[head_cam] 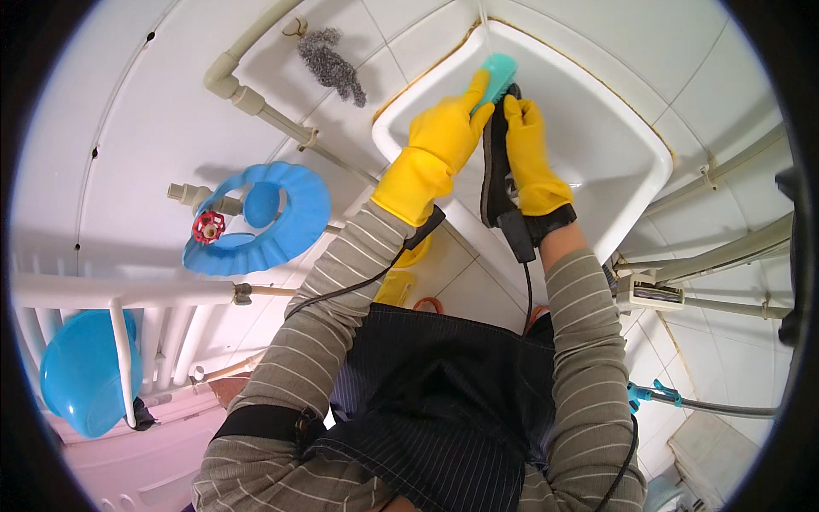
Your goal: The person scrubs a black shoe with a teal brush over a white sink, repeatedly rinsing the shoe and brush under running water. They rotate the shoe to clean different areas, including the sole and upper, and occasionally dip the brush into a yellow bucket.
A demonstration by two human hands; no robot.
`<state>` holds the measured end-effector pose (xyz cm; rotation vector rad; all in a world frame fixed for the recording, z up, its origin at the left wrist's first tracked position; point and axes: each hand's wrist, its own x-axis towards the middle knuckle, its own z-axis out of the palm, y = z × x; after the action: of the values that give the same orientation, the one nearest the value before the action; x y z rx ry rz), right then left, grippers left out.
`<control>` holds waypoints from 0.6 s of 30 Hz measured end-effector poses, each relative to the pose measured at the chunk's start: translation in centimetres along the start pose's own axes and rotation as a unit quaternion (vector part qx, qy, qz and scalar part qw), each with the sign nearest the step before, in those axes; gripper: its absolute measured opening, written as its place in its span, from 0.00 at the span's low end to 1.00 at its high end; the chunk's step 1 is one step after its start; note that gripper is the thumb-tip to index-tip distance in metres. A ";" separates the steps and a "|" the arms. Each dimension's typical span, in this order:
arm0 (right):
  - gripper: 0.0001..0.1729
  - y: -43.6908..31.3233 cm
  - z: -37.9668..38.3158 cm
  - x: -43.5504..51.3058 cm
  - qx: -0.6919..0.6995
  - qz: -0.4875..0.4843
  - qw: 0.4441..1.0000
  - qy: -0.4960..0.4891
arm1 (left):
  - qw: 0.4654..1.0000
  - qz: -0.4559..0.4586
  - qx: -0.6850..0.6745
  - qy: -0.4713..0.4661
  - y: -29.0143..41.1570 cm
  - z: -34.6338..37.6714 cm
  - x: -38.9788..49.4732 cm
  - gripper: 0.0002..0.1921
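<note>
In its yellow rubber glove, my left hand (pixel 441 137) grips a teal scrubbing brush (pixel 501 72), bristles turned toward a black shoe (pixel 494 169). My right hand (pixel 532 150), gloved the same way, holds the shoe near its far end, which meets the brush. The shoe is tilted on edge, its dark sole side facing left, and its near end reaches over the front of a white ceramic sink (pixel 595 121). A thin stream of water (pixel 485 32) falls at the sink's far corner, by the brush. My right fingertips are partly hidden behind the shoe.
Steel wool (pixel 331 64) hangs on the tiled wall from a hook. Left of the sink are a pipe (pixel 275 118), a blue scalloped ring (pixel 301 217), a red valve handle (pixel 208 228) and a blue basin (pixel 89 371) on a white radiator (pixel 128 291). Cables (pixel 528 288) trail from both wrists.
</note>
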<state>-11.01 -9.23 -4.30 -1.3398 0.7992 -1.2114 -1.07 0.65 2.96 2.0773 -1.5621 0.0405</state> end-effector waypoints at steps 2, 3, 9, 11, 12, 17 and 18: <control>0.17 0.4 -0.8 0.7 0.066 0.065 0.996 0.001 | 0.998 0.058 -0.011 0.030 -0.3 0.9 0.2 0.28; 0.17 0.5 -1.4 0.9 0.105 0.081 0.991 0.007 | 0.992 0.105 -0.015 0.066 -0.3 1.3 -0.3 0.28; 0.18 0.0 -2.7 2.1 0.129 0.163 0.977 0.054 | 0.995 -0.002 -0.069 -0.077 1.7 1.6 -7.5 0.29; 0.19 -0.7 -2.7 1.5 0.166 0.181 0.968 0.046 | 0.995 -0.026 -0.056 -0.075 2.3 1.4 -7.6 0.29; 0.19 -1.0 -2.3 1.1 0.191 0.185 0.964 0.029 | 0.997 -0.030 -0.060 -0.043 2.4 1.4 -6.9 0.29; 0.18 -1.4 -0.7 0.2 0.312 0.164 0.935 -0.042 | 0.999 -0.014 -0.032 0.026 2.6 1.8 0.2 0.28; 0.18 -1.3 -0.7 0.4 0.282 0.176 0.942 -0.036 | 0.999 -0.028 -0.015 0.014 2.7 1.6 0.8 0.28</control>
<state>-11.77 -9.58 -3.06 -0.7286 0.5492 -0.9940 -3.68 -1.27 2.87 2.0861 -1.4782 0.0259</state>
